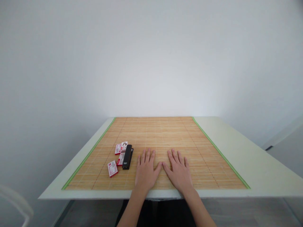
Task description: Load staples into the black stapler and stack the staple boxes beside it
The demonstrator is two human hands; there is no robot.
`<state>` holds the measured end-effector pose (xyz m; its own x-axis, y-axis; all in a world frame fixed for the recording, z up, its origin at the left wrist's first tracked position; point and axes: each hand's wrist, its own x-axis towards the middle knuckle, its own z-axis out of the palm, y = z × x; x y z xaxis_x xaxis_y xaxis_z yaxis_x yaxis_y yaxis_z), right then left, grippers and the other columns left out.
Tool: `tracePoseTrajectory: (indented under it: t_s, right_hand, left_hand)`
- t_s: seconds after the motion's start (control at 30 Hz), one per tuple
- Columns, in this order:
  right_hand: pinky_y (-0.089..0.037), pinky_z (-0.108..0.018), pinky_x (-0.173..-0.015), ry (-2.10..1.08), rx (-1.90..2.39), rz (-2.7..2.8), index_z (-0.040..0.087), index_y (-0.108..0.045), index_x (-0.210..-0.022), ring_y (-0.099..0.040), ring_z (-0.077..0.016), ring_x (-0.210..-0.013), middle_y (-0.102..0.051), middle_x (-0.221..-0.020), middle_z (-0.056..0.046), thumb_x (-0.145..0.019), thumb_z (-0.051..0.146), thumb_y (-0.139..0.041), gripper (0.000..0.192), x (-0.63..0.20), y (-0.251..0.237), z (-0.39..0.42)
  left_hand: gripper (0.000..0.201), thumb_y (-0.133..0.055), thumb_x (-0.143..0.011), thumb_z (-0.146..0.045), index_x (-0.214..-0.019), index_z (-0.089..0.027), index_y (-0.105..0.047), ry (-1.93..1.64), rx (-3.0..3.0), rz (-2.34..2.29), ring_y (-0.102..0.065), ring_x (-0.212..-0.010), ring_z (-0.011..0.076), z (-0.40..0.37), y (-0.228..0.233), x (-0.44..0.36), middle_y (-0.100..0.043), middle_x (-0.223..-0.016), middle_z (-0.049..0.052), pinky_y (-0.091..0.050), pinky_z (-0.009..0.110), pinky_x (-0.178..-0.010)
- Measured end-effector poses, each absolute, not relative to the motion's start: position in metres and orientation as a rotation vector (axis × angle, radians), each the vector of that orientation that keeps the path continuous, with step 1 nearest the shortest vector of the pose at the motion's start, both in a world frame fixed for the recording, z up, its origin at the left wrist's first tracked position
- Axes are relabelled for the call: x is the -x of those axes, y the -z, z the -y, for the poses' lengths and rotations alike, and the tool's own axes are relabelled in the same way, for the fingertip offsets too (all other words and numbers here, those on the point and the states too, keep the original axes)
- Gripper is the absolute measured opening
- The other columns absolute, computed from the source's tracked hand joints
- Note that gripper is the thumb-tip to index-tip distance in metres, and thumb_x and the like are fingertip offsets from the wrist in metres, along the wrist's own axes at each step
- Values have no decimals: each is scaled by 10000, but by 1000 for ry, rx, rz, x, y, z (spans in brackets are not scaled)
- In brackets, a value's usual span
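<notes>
**Both hands lying flat on the mat, stapler just to your left**

You are resting your left hand (pixel 145 171) palm-down on the woven bamboo mat with green edging (pixel 165 132), and your right hand (pixel 179 171) is lying flat just beside it. The two thumbs are pointing toward each other and their tips are almost meeting, though you cannot tell from here whether they are actually touching. The fingers (pixel 147 155) of your left hand are lying straight and slightly spread, pinching nothing; the fingers (pixel 176 155) of your right hand are lying the same way, slightly fanned and empty.

The black oblong stapler (pixel 127 156) is lying on the mat just beside your left hand, on its outer side, with its long axis running away from you. It is sitting near your fingertips but apart from them.

Small red-and-white cardboard boxes (pixel 120 148) are clustering against the stapler's far-left side: two are sitting side by side at its far end, and a third is lying right against its left flank. One more red-and-white box (pixel 112 168) is lying alone, nearer to you and a little left of the stapler.

The mat is covering most of the pale cream surface (pixel 248 160), which is standing against a plain white wall (pixel 151 56).
</notes>
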<state>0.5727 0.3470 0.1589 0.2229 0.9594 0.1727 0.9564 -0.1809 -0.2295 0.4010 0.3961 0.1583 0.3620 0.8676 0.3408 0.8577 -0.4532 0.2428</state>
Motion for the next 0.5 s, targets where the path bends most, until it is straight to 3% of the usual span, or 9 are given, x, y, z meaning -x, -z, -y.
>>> tracePoseTrajectory:
  t_s: [0.37,0.5]
  right_hand:
    - [-53,-585,-1250,-52,2218,1768,301,-307,-1625,-150,-310,-1579,-232,-1704,-19,-1023,609,-367,679,-573,-161,-347]
    - [-117,-667,-1208,-219,2205,1706,271,-454,-1551,-300,-356,-1519,-397,-1634,-81,-1017,562,-390,611,-568,-181,-353]
  left_hand:
    - [573,-421,-1031,-491,-1556,-262,-427,-681,-2582,-1619,-246,-1559,341,-392,-161,-402,-382,-1650,70,-231,607,-1251]
    - [518,-391,-1049,-421,-1524,-233,-478,-682,-2592,-1536,-300,-1545,304,-391,-163,-401,-423,-1626,80,-259,569,-1261]
